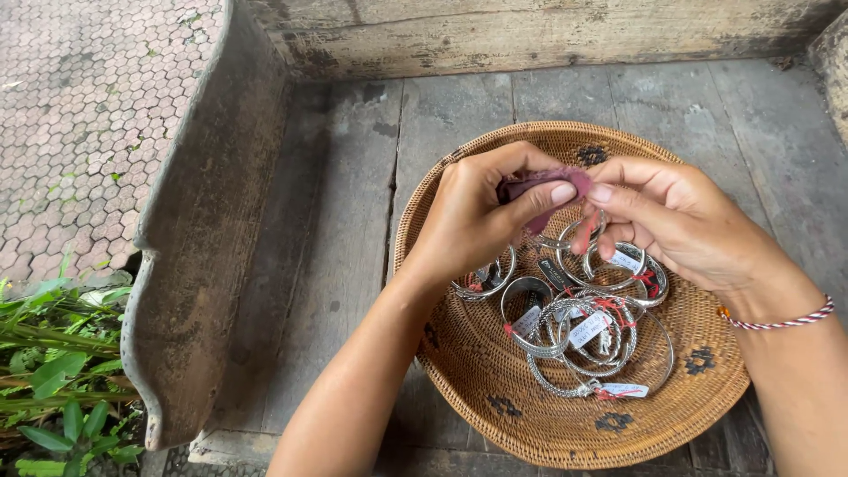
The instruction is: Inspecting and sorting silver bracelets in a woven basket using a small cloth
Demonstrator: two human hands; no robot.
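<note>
My left hand [481, 216] pinches a small pink cloth [530, 184] between thumb and fingers above a round woven basket [495, 389]. My right hand [676, 221] meets it from the right and holds a silver bracelet [579, 237] against the cloth. Below the hands, several silver bangles [583, 340] with small white tags and red strings lie in the basket's middle. A red and white cord bracelet [782, 322] circles my right wrist.
The basket rests on a grey, weathered wooden bench [353, 221] with a raised side board [203, 247] at the left and a backboard [530, 35] behind. Beyond the left edge lie hexagonal paving stones [88, 124] and green plants [62, 371].
</note>
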